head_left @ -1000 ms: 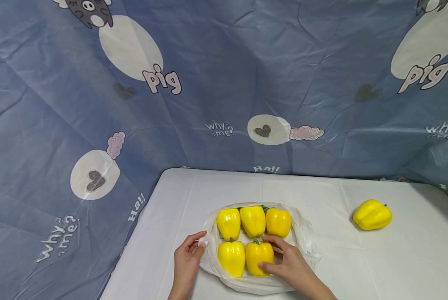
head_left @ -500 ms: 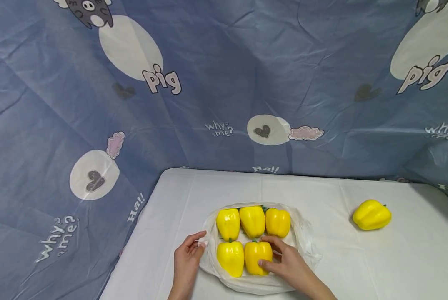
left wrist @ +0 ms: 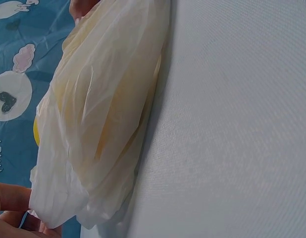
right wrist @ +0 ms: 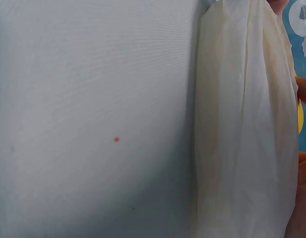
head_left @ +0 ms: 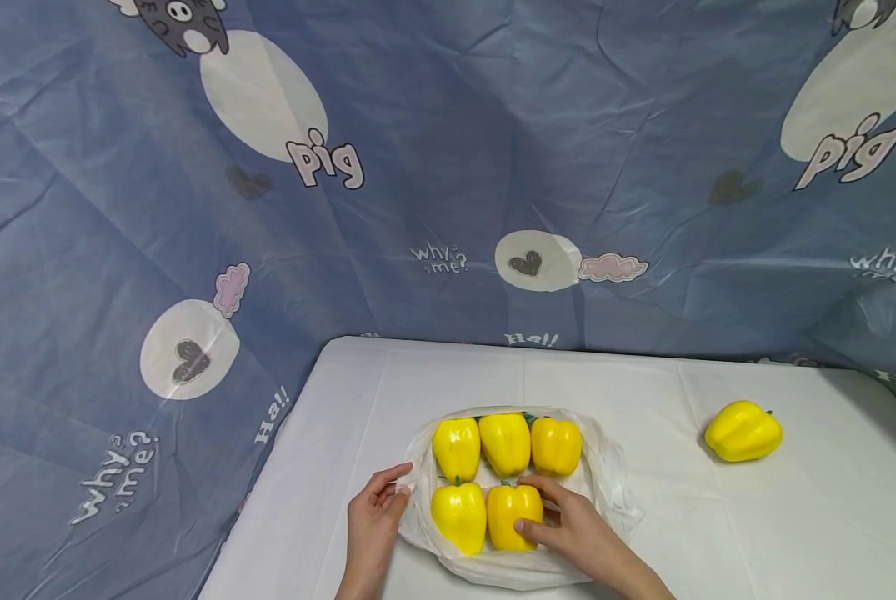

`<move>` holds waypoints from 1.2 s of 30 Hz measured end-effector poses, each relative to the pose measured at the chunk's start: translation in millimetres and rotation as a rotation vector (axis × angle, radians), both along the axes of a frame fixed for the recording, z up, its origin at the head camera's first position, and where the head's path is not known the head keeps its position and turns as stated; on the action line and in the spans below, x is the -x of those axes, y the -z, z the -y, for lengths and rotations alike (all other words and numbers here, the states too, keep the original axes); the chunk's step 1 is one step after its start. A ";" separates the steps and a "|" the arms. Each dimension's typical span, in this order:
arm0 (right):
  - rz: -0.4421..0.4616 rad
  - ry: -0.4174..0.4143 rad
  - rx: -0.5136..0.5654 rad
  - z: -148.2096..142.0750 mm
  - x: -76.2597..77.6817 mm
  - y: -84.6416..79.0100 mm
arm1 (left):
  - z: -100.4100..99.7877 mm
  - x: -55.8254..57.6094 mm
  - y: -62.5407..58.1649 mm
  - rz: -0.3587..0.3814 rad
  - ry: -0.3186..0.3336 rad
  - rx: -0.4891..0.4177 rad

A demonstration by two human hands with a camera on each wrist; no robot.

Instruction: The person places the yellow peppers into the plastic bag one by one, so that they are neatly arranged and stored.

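Note:
A white plastic bag (head_left: 523, 577) lies opened on the table with several yellow bell peppers inside, three in the back row and two in front. My left hand (head_left: 376, 517) pinches the bag's left edge between thumb and fingers; in the left wrist view, that hand (left wrist: 14, 208) is at the lower left, at the bag's corner. My right hand (head_left: 578, 529) reaches into the bag and holds the front right bell pepper (head_left: 509, 518), thumb on its near side and fingers behind. Against that pepper's left side stands the front left bell pepper (head_left: 458, 518), stem upward.
Another yellow bell pepper (head_left: 743, 431) lies on its side on the white tabletop (head_left: 793, 517), to the right of the bag. A blue printed cloth (head_left: 417, 167) hangs behind the table and along its left side.
My right hand has shifted the two front peppers slightly to the left. The left hand keeps its pinch on the bag's edge.

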State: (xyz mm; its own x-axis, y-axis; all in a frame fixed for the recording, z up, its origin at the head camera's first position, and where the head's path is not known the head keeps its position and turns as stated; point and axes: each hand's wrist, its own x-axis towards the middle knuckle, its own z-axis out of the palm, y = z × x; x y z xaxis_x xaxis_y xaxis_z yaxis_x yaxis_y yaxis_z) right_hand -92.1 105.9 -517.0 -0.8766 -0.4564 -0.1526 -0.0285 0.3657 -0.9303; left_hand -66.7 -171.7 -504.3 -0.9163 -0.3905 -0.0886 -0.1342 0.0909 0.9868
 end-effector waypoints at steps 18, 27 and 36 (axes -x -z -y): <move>-0.017 0.026 -0.002 -3.5 -1.7 -14.7 | 1.2 -1.9 1.3 -0.070 0.024 -0.027; -0.041 0.060 -0.014 -9.8 -6.8 -28.4 | 0.5 -1.5 0.3 -0.058 0.016 -0.025; -0.074 0.095 -0.006 -21.8 -13.2 -34.4 | -0.3 -0.2 -0.5 -0.035 0.014 -0.002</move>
State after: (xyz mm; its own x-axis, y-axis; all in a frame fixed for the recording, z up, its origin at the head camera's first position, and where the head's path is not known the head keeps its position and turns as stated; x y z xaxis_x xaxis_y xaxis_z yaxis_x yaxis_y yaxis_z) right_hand -78.9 127.8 -482.6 -0.9249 -0.3699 -0.0879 -0.0621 0.3753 -0.9248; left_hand -66.5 -171.4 -503.8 -0.9241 -0.3778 -0.0573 -0.0985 0.0905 0.9910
